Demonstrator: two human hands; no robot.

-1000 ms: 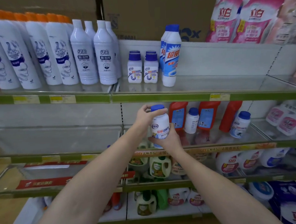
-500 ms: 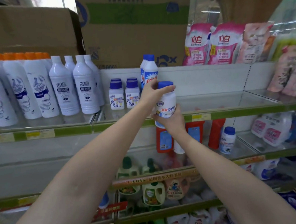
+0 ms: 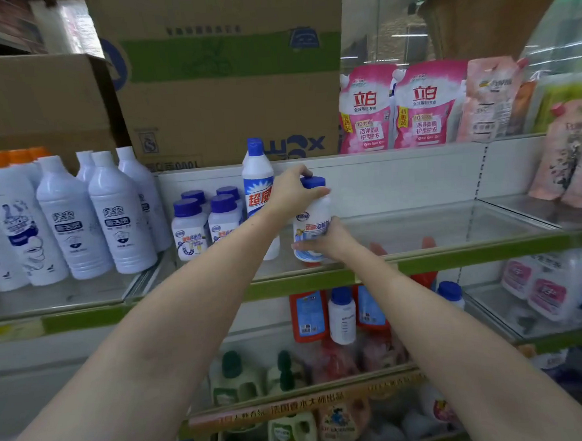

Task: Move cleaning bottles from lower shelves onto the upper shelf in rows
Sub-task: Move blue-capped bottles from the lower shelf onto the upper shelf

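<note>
Small white bottle [image 3: 311, 219] now raised from lower shelf level to upper shelf [image 3: 421, 263], held at front edge just right of tall blue-capped bottle [image 3: 258, 184]; not yet released. Cap gripped by left hand [image 3: 289, 194], base clasped by right hand [image 3: 332, 241]. Placement nearly done, row to be extended

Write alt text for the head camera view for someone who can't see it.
Two hands set a small white bottle with a blue cap on the upper shelf: the left hand grips its cap, the right hand its base. It stands right of a tall bottle and four small matching bottles. More bottles wait on the shelf below.
</note>
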